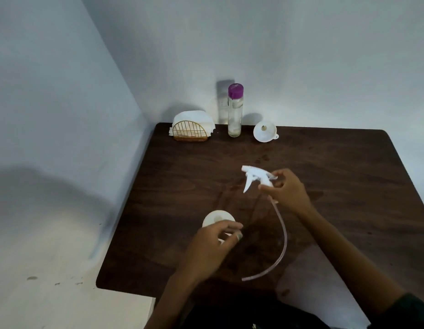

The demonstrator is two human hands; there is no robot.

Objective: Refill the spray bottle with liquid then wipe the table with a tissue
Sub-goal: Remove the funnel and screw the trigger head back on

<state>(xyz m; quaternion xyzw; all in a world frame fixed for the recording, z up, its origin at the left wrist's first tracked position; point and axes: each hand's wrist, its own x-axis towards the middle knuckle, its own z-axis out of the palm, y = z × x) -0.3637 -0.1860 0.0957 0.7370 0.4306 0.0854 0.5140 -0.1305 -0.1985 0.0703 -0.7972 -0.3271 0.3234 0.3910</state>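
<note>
Spray head (254, 178): off the bottle, light stiff plastic with limp tube (281, 243); pinched at the collar by right hand (285, 192).
Bottle (218, 219): near-centre worktop (336, 162), open, light, tippy; left hand (212, 243) curled around it.
Funnel (264, 131): far, untouched.

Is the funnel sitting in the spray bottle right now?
No, the funnel lies on the table by the wall, apart from the spray bottle.
</note>
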